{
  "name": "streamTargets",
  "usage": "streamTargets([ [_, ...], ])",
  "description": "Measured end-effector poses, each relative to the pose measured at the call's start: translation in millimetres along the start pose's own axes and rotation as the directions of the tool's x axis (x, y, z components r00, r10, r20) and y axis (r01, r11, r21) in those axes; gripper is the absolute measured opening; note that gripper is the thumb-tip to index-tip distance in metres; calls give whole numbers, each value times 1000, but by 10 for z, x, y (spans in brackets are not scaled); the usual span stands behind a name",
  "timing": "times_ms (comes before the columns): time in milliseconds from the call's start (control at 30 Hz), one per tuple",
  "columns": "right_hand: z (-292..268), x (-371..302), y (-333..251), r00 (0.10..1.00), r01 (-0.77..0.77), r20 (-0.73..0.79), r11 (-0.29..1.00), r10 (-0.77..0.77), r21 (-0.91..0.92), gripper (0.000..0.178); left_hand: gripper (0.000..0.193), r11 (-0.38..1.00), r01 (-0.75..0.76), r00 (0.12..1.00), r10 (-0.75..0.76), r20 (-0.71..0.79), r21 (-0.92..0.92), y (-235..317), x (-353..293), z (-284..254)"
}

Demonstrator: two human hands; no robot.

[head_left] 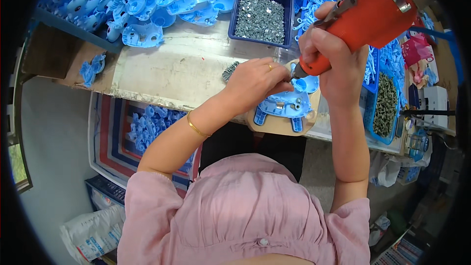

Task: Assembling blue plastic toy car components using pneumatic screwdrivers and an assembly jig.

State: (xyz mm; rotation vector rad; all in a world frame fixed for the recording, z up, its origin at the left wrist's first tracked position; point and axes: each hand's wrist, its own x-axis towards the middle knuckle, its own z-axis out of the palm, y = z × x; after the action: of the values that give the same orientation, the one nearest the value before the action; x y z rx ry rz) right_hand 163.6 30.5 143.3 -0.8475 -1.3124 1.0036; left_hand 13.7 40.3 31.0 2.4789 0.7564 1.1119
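My right hand (338, 64) is wrapped round a red-orange electric screwdriver (375, 12). Its dark tip slants down to the left, over a light-blue plastic toy shell (284, 105). That shell lies on a pale wooden board (266, 125) at the table's front edge. Close beside the driver's tip are the pinched fingers of my left hand (255, 81); what they hold, if anything, is hidden. Part of the shell is covered by this hand. A small heap of grey screws (229, 71) lies just left of my left hand.
Beyond my hands stands a dark-blue tray (262, 42) of small metal pieces. Blue toy parts (142, 7) pile up along the back. At right is a blue basket (384, 136) of screws. A striped box (105, 149) with more blue parts sits below the table's left front edge.
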Motion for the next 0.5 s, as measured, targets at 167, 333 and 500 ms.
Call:
streamTargets([
  [167, -16, -16, 26, 1000, -4, 27, 1000, 4, 8, 31, 18, 991, 88, 996, -88, -2, -98, 57, -53, 26],
  [333, -1, -63, 50, 998, -31, 46, 1000, 31, 4, 31, 27, 971, 190, 982, -191, 6, -148, 108, -169, 58],
  [500, 52, -292, 211, 991, -131, 23, 991, 132, -35, 32, 63, 966, 241, 970, -243, 15, 91, 191, -283, -82],
])
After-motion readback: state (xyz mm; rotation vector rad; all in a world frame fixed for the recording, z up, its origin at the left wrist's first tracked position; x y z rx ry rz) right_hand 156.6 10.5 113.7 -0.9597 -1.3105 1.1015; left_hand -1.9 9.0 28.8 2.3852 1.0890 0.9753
